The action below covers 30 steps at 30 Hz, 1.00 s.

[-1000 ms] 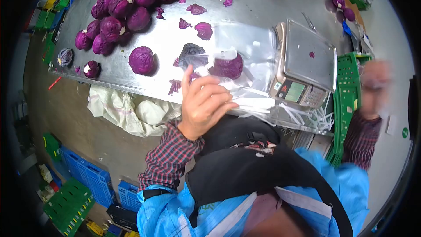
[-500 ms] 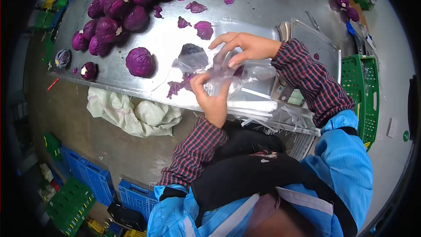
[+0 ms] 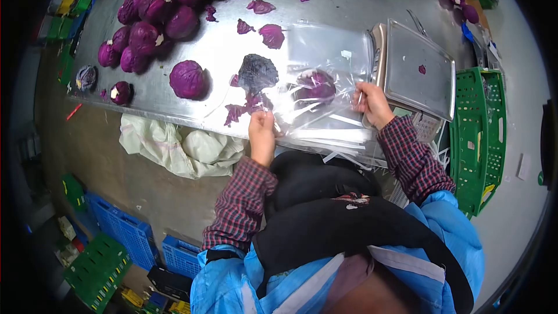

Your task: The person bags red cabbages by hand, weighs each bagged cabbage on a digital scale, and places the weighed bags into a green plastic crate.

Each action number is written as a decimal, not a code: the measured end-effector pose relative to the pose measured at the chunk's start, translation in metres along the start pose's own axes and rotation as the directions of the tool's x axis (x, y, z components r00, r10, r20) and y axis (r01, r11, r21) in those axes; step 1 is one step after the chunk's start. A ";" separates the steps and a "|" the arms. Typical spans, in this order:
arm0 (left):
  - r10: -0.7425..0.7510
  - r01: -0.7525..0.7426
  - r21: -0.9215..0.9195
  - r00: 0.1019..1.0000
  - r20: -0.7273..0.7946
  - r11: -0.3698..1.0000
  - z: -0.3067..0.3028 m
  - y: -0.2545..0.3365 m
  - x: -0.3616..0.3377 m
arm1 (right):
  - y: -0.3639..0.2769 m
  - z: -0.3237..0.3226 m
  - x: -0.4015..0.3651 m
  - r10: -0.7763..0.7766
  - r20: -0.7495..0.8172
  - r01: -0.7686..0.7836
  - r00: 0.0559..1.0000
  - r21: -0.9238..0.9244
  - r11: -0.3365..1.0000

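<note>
Table – steel, leaves scattered | green crate beside it | left fingers, right fingers – pinched on clear bag

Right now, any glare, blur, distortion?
Head view: glare whitens part of the steel table; reflections streak the clear plastic, partly masking the cabbage there; fisheye bends straight edges, corners go black; left hand and right hand fairly sharp.

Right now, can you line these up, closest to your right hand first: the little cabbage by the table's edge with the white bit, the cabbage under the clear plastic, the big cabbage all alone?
From the right hand:
1. Cabbage under the clear plastic, just left of it.
2. Big lone cabbage, farther left.
3. Little cabbage, farthest left.
</note>
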State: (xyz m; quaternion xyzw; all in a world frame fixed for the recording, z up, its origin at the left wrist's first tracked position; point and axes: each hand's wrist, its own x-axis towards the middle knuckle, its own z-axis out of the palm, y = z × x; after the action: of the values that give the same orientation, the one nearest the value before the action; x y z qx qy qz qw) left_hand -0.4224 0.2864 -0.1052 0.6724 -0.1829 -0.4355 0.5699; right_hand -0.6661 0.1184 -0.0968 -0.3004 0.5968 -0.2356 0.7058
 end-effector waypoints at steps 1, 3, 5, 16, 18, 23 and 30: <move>0.185 -0.140 0.440 0.981 -0.062 0.887 0.004 -0.003 0.000 | 0.007 -0.001 -0.003 0.081 -0.023 -0.080 0.996 0.031 0.996; 0.693 -0.652 0.497 0.708 0.132 0.572 0.025 0.033 -0.001 | 0.018 -0.004 -0.006 0.063 0.000 -0.063 0.998 0.035 0.997; 0.622 -0.798 0.557 0.560 0.547 0.228 0.051 0.061 0.000 | 0.024 -0.005 -0.011 0.044 0.020 -0.045 0.999 0.032 0.998; 0.292 -0.678 0.370 0.654 0.698 0.635 0.061 0.014 0.071 | 0.011 0.045 0.004 -0.262 0.450 0.465 0.854 -0.434 0.772; 0.055 -0.275 0.228 0.741 0.669 0.934 0.064 0.009 0.094 | -0.006 0.049 -0.004 0.021 0.412 0.097 0.911 -0.264 0.960; -0.343 0.488 0.101 0.437 0.832 0.867 0.087 0.086 0.072 | -0.052 -0.004 -0.042 -0.275 0.487 0.473 0.829 -0.348 0.809; -0.181 0.428 0.046 0.281 0.942 0.903 0.234 0.120 0.052 | -0.087 -0.086 -0.054 -0.494 -0.114 0.507 0.862 0.185 0.842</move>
State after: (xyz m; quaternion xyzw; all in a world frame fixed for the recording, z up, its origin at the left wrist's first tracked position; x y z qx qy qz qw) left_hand -0.5494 0.0713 -0.0068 0.2592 -0.2921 -0.8565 0.3376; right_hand -0.7583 0.0820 -0.0073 -0.3624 0.4911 -0.4819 0.6286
